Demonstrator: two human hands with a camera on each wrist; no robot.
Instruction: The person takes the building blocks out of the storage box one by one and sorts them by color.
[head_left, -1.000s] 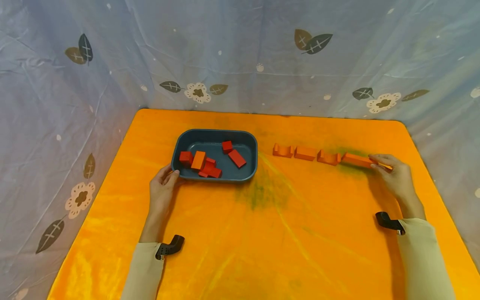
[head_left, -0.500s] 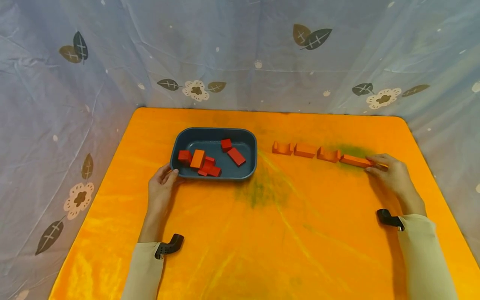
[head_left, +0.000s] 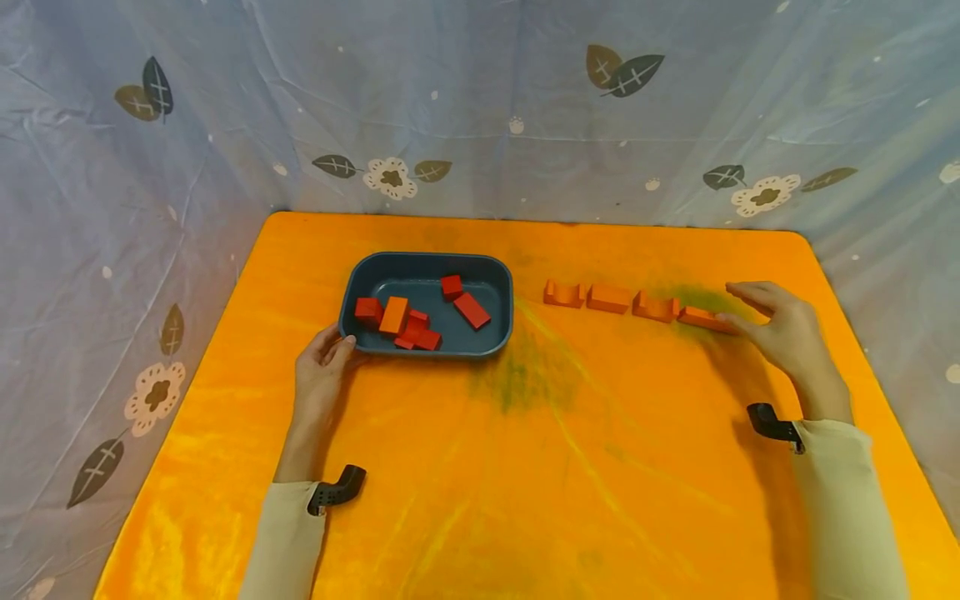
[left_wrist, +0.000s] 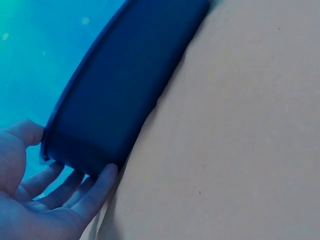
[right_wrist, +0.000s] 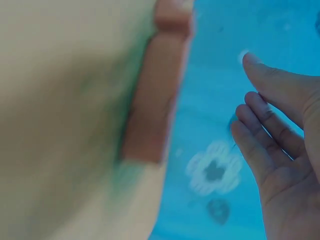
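A dark blue-grey tray [head_left: 480, 350] stands at the left of the table, with my left hand [head_left: 318, 371] gripping its near left corner. In the left wrist view the thumb sits at the rim and the fingers press the tray's outer wall [left_wrist: 120, 90]. Several red blocks [head_left: 472, 311] and an orange block [head_left: 394, 317] lie in it. At the right, a row of orange wooden blocks ends in a long block [head_left: 701, 318]. My right hand [head_left: 787, 333] hovers by that end, thumb and fingers spread apart. The right wrist view shows the hand [right_wrist: 285, 135] holding nothing, apart from the long block [right_wrist: 152, 100].
Further left in the row are a block with a curved notch [head_left: 656, 307], a plain block [head_left: 608, 299] and another notched one [head_left: 564, 294]. The yellow-orange table cover [head_left: 525, 483] has greenish smudges. A patterned curtain [head_left: 480, 108] borders the back and sides.
The long orange block was between my right fingers and now lies at the row's end, let go. The right hand has lifted and spread. My left hand keeps its grip on the tray.
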